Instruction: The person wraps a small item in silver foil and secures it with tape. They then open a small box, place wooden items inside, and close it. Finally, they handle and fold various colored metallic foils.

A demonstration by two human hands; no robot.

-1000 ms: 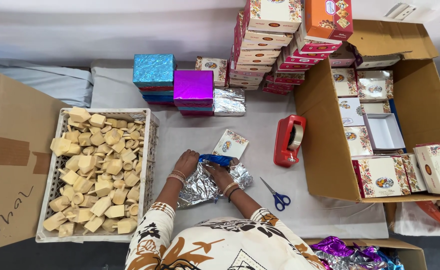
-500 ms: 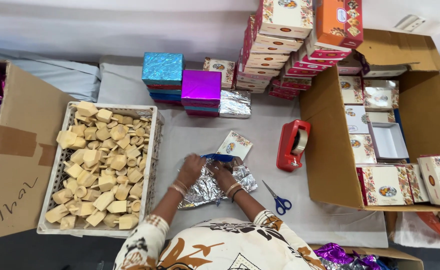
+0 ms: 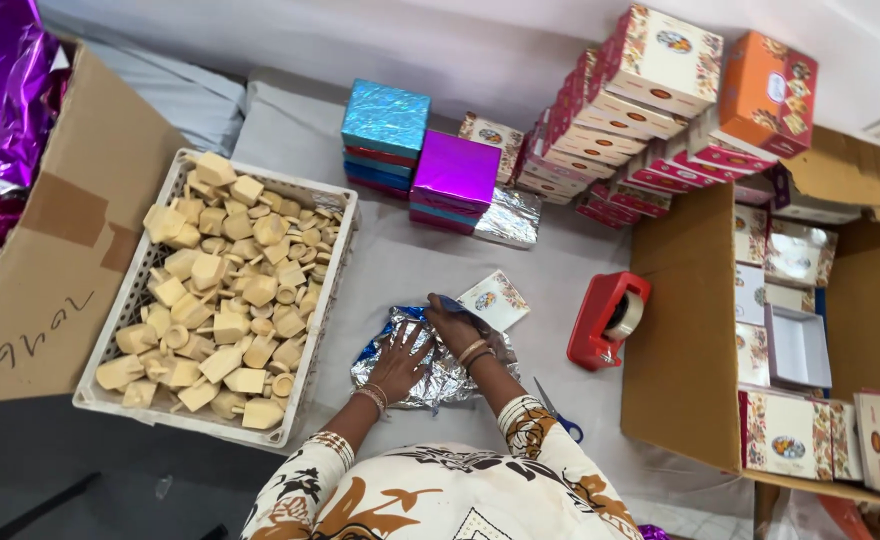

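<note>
A grey cloth covers the desk [image 3: 410,260], which runs back to a pale wall. Near its front edge, the left hand [image 3: 403,357] lies flat, fingers spread, on a crinkled silver foil sheet [image 3: 430,380]; the right hand [image 3: 457,325] presses the same foil, fingers together. A white crate [image 3: 332,290] of tan wooden pieces sits toward the left edge, a red tape dispenser [image 3: 610,320] and open cardboard box [image 3: 685,330] toward the right, and stacked gift boxes [image 3: 650,100] along the back.

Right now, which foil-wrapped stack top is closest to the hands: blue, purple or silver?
The silver-wrapped box, low at the right end of the row. It lies nearest the right hand; the purple box and the blue box sit higher and further back.
</note>
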